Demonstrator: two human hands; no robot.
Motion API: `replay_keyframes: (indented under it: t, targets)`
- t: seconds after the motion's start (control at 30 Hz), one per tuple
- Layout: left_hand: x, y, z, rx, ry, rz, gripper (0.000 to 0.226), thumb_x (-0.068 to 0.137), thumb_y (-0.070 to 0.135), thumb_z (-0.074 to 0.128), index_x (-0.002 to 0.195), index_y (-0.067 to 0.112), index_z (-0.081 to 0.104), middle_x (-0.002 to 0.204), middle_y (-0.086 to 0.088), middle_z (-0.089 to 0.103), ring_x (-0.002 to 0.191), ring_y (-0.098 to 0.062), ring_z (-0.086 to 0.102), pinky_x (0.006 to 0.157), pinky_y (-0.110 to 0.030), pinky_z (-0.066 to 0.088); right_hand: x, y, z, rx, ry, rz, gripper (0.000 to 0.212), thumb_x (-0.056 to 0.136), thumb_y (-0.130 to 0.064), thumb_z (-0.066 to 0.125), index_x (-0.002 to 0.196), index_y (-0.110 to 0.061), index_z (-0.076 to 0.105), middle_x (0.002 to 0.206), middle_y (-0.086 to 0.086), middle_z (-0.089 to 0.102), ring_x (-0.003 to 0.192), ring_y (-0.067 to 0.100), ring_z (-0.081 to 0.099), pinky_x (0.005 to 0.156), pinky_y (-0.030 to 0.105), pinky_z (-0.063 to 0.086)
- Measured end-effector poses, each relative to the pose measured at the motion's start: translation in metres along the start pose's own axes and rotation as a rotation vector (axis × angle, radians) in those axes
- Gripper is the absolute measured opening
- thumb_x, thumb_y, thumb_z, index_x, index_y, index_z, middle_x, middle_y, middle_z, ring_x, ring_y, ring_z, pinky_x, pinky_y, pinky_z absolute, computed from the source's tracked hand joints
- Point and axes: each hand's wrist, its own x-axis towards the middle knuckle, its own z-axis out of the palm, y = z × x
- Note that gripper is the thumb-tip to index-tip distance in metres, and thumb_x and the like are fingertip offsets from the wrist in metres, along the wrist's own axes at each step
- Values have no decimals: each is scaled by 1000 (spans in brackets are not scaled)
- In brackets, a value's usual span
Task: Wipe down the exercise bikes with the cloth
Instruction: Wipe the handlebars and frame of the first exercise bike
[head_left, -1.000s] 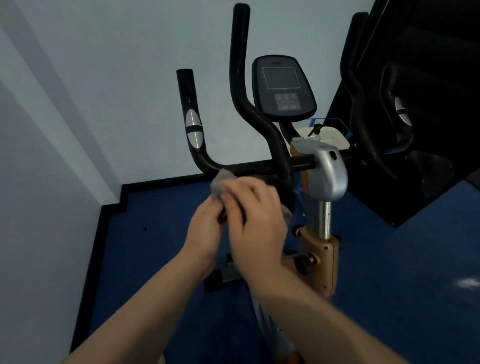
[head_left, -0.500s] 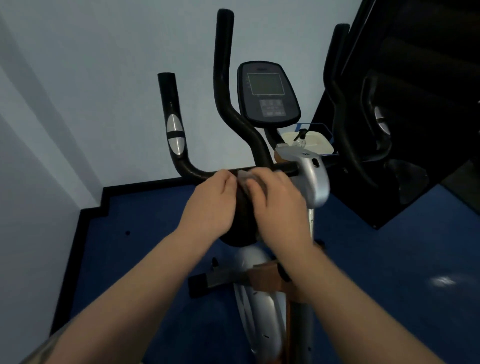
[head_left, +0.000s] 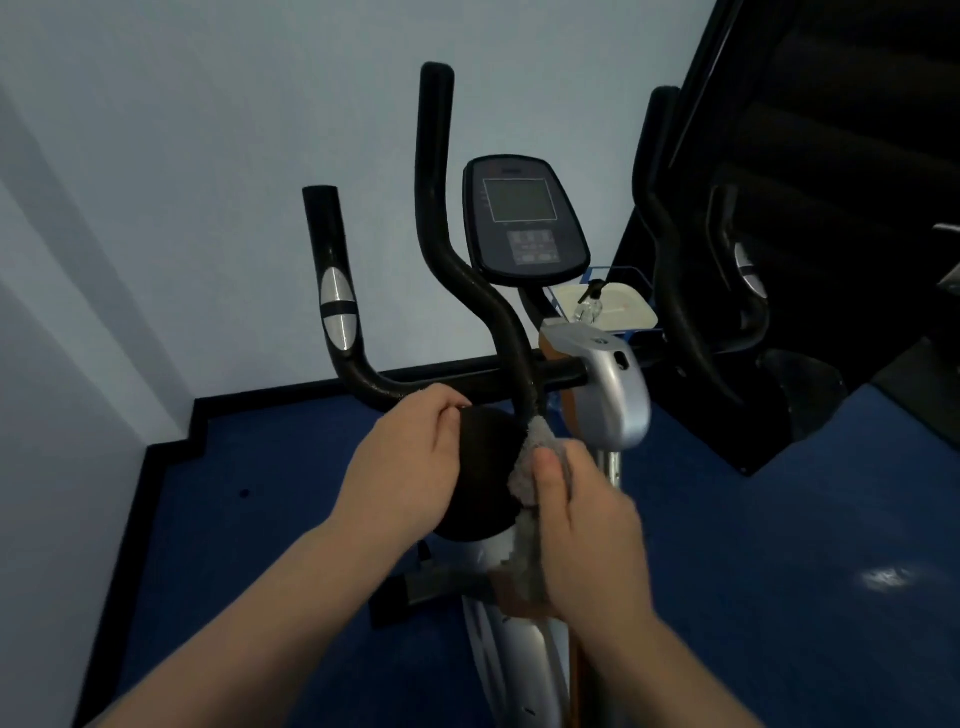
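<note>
Cloth (head_left: 524, 467) looks grey, nubbly terry, rough and matt. The handlebars (head_left: 441, 249) wear black foam, grainy and dull, with a shiny brushed-metal pad (head_left: 337, 312) on the left grip. The console (head_left: 524, 218) is dark smooth plastic, its screen faintly glossy. The silver shroud (head_left: 613, 395) gleams like satin plastic. Seat (head_left: 483, 467) is matt black. Blue floor (head_left: 831, 519) shines, glare on the right.

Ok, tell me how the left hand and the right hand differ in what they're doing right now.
The left hand has its fingers curled over the black saddle and holds no cloth, whereas the right hand grips the grey cloth. The left hand sits at the saddle's left edge; the right hand presses the cloth against its right edge. The left hand is higher in view, near the handlebar. Both are bare and at the saddle.
</note>
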Motion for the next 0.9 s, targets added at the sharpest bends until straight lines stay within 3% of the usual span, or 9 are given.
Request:
replay_keyframes:
  t: [0.1,0.17,0.23,0.3,0.33,0.47,0.63,0.77,0.9]
  targets:
    - [7,1,-6,-44,99,80,20,92,20,52,102,33,62,99,21,59,95,1,55,79,-19,43,49,-3,-19,79,80,-87,30,95,-53,30,85,-34,50,70,-8,58,64,3,56,56,32,46]
    - [18,5,-12,-71,171,100,20,90,16,55,101,30,63,97,20,60,95,0,57,80,-21,44,94,-11,-21,126,127,-149,17,96,-49,36,101,-40,50,86,-10,62,79,11,61,66,39,51]
    - [34,13,-15,-93,175,91,19,90,15,56,101,28,64,98,18,61,95,-1,57,81,-23,45,128,-24,-9,120,70,-220,18,96,-39,46,112,-36,53,104,-9,61,95,12,59,82,44,51]
    - [45,18,-13,-109,142,85,18,89,16,56,100,28,64,98,15,63,94,0,56,81,-23,45,142,-23,12,65,-10,-285,23,93,-26,58,115,-24,63,122,-3,54,112,11,48,100,37,42]
    - [48,19,-11,-105,122,87,17,89,18,56,100,28,64,98,13,63,94,-1,56,81,-24,45,140,-18,20,48,-13,-315,26,90,-21,62,115,-21,66,124,0,53,115,11,46,102,30,39]
    - [44,10,-5,-35,45,85,17,90,21,55,100,31,63,100,16,61,98,-3,55,84,-25,45,89,17,22,87,83,-317,31,85,-17,70,115,-26,68,112,2,53,106,5,48,93,10,36]
    - [43,7,-5,32,13,96,20,93,18,50,103,32,62,97,18,58,99,-4,50,88,-29,42,75,20,-2,88,21,-330,27,80,-23,73,105,-31,70,97,-6,54,96,-1,52,81,6,40]
    - [44,7,-4,51,5,103,22,94,18,48,106,31,62,98,17,59,98,-4,49,86,-27,42,113,-2,13,185,122,-217,33,80,-15,74,107,-31,66,95,-9,47,90,-3,48,81,7,39]
    - [44,4,-3,25,17,75,23,94,18,49,105,35,60,95,23,56,98,1,47,78,-15,37,46,29,19,168,172,-252,35,80,-26,72,114,-32,66,86,-6,50,80,1,52,72,7,42]
